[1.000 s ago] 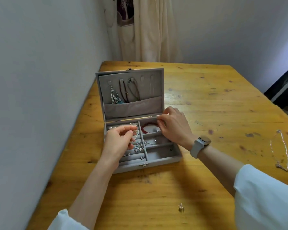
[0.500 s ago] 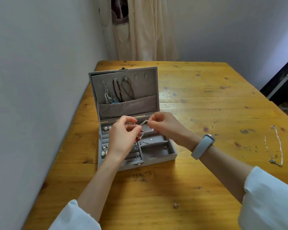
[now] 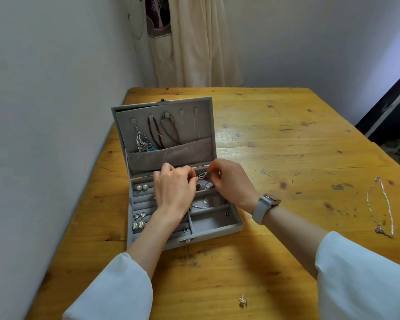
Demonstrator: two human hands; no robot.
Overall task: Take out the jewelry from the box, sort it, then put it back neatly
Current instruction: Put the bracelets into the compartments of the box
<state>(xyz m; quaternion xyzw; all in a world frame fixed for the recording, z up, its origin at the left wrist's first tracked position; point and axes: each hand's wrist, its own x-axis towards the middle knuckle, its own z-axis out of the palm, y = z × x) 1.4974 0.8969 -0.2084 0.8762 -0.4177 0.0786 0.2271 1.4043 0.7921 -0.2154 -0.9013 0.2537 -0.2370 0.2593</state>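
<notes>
Both hands, left hand [image 3: 174, 189] and right hand [image 3: 231, 181], have met above the box [image 3: 215, 229], pinching one small silver piece [image 3: 202, 176]. We are still removing jewelry; next, lift it clear onto the bench [image 3: 286, 146].

The left hand [image 3: 173, 192] covers the middle of the open grey velvet jewelry box [image 3: 215, 229], hiding most of the ring rows and part of the far compartments. The thin silver piece [image 3: 202, 176] pinched between both hands, the right hand [image 3: 231, 183] just beside the left, is too small and blurred to tell its kind. Both white sleeves [image 3: 365, 278] are cut off by the near edge, and the small silver item [image 3: 243, 300] on the wooden table [image 3: 286, 146] is too tiny to name.
</notes>
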